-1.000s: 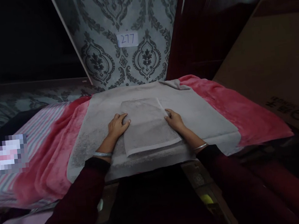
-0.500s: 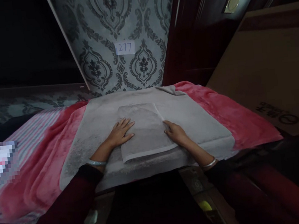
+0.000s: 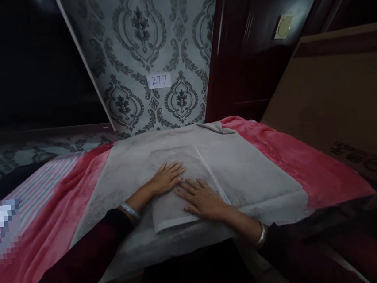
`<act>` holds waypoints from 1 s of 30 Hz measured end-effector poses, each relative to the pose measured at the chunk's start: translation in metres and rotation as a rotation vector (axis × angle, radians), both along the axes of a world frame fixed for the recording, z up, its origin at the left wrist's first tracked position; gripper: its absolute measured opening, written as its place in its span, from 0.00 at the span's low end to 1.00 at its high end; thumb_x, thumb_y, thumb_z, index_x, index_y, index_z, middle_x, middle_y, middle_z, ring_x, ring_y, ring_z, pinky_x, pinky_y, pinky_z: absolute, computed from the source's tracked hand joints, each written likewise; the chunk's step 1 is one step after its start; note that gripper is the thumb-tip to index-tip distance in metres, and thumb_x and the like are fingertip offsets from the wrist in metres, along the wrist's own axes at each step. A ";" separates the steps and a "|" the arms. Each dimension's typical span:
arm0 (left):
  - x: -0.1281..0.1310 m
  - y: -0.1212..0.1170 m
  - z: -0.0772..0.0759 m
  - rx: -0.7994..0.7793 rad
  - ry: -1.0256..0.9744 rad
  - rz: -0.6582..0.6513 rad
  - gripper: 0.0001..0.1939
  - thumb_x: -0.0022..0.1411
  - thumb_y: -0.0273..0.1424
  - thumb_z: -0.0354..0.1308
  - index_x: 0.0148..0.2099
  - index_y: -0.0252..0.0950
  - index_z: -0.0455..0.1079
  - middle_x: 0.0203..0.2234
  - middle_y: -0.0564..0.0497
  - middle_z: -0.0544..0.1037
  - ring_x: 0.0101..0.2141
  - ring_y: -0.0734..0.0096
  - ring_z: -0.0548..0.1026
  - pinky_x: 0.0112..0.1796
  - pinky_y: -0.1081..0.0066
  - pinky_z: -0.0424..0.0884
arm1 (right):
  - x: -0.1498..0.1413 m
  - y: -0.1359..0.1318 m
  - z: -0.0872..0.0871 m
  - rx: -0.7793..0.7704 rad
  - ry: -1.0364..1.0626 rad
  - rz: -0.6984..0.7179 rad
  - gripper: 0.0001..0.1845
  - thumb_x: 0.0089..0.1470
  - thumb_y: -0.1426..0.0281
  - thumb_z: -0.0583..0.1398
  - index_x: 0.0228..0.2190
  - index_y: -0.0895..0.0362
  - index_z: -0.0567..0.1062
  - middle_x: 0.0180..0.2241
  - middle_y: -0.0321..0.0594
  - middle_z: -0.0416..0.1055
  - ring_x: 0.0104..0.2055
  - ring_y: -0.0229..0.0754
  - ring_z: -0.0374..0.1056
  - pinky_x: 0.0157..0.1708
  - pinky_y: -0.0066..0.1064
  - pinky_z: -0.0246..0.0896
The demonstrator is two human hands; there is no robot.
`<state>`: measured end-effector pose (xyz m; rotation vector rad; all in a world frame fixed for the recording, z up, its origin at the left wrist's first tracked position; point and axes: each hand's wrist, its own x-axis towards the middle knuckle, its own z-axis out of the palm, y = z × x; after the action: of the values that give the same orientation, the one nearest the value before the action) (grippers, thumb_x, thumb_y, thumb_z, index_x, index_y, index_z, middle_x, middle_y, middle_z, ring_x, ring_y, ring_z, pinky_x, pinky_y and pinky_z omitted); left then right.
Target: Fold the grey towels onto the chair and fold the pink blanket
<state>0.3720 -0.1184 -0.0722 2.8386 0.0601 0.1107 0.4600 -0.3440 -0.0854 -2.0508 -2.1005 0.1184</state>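
A folded grey cloth (image 3: 207, 166) with pale edges lies on a larger grey blanket (image 3: 257, 166). Both palms rest on the folded piece. My left hand (image 3: 167, 178) is spread flat near its middle and left side, fingers pointing right. Close beside it, my right hand (image 3: 202, 200) lies flat with fingers apart, its fingertips nearly meeting the left hand. Neither hand grips anything. The near part of the fold is partly hidden under the right hand and forearm.
Pink blanket (image 3: 276, 151) shows on both sides beneath the grey one, with striped fabric (image 3: 45, 182) at left. A cardboard box (image 3: 338, 100) leans at right. Behind are a dark screen (image 3: 27, 63), patterned wallpaper (image 3: 141, 35) and a paper label (image 3: 159, 80) reading 277.
My right hand has left the cloth's right edge and moved left, flattening onto it. My left hand has slid right. The camera view has tilted up a little.
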 end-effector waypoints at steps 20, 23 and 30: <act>0.122 0.008 0.018 0.193 0.182 0.114 0.33 0.71 0.49 0.42 0.75 0.49 0.51 0.74 0.49 0.52 0.70 0.40 0.51 0.64 0.35 0.48 | 0.004 -0.001 0.001 0.017 0.148 -0.006 0.32 0.69 0.51 0.52 0.70 0.43 0.57 0.74 0.38 0.45 0.76 0.53 0.37 0.71 0.59 0.33; 0.128 -0.007 0.022 0.209 0.240 0.158 0.38 0.69 0.54 0.44 0.76 0.47 0.49 0.75 0.47 0.49 0.70 0.35 0.51 0.64 0.34 0.49 | 0.010 -0.002 0.006 -0.019 0.126 0.000 0.32 0.69 0.52 0.53 0.70 0.44 0.58 0.74 0.40 0.47 0.75 0.54 0.39 0.71 0.59 0.36; 0.132 -0.012 0.011 0.189 0.174 0.144 0.38 0.69 0.57 0.41 0.76 0.51 0.48 0.75 0.48 0.46 0.72 0.29 0.40 0.64 0.29 0.39 | 0.017 -0.025 -0.001 -0.008 0.039 -0.212 0.36 0.66 0.50 0.55 0.71 0.44 0.56 0.74 0.44 0.43 0.76 0.60 0.35 0.69 0.66 0.33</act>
<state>0.5037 -0.1303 -0.0608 3.0239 0.3075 -0.1061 0.4772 -0.3689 -0.0866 -2.2403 -1.8497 0.1331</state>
